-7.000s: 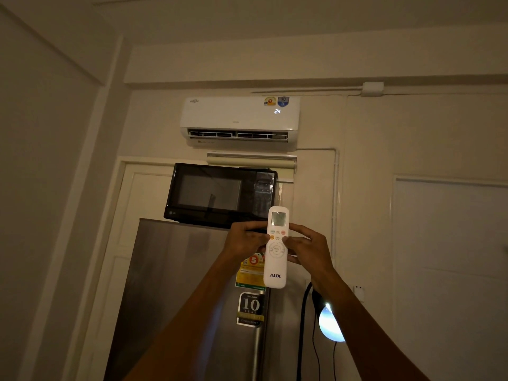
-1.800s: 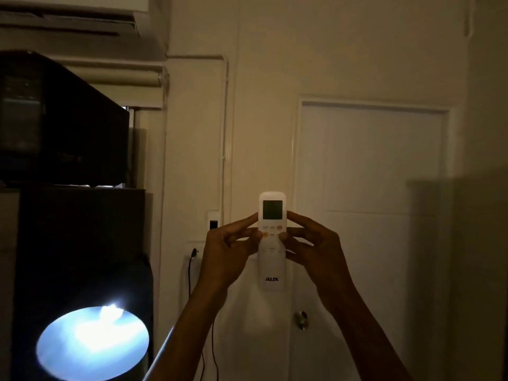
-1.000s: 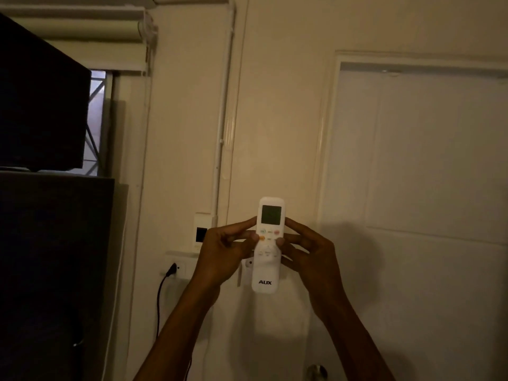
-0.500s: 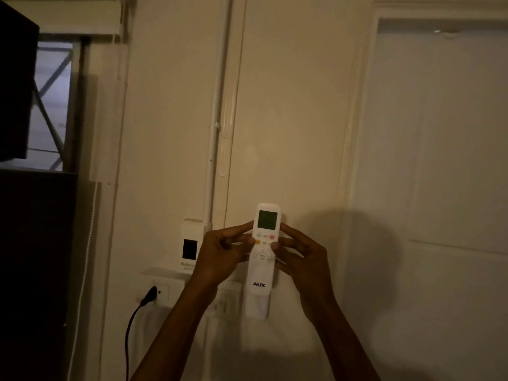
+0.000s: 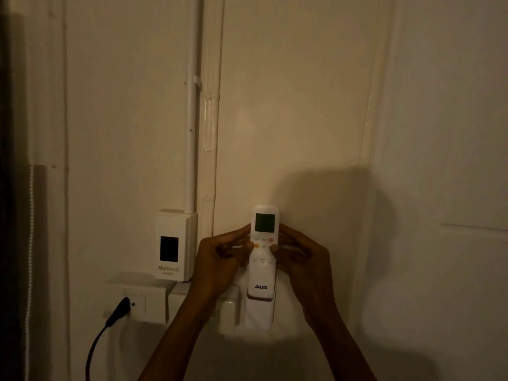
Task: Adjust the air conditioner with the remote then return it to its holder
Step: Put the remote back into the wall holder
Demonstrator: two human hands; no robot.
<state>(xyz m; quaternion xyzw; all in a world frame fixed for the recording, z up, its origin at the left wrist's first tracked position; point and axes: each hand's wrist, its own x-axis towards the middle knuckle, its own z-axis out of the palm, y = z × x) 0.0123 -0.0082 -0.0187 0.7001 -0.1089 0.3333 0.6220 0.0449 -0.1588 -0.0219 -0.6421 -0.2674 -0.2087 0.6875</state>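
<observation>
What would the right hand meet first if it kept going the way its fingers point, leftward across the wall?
The right hand already touches the remote, so that comes first. Past it, the left hand grips the opposite edge. Beyond that stands the National wall box, though depth is unclear.

A single head-worn view is given, aimed straight at a cream wall (image 5: 288, 105) from close range. Both forearms are seen entering from the bottom edge, with the hands just below the frame's centre. No second view is provided, so nothing is shared.
</observation>
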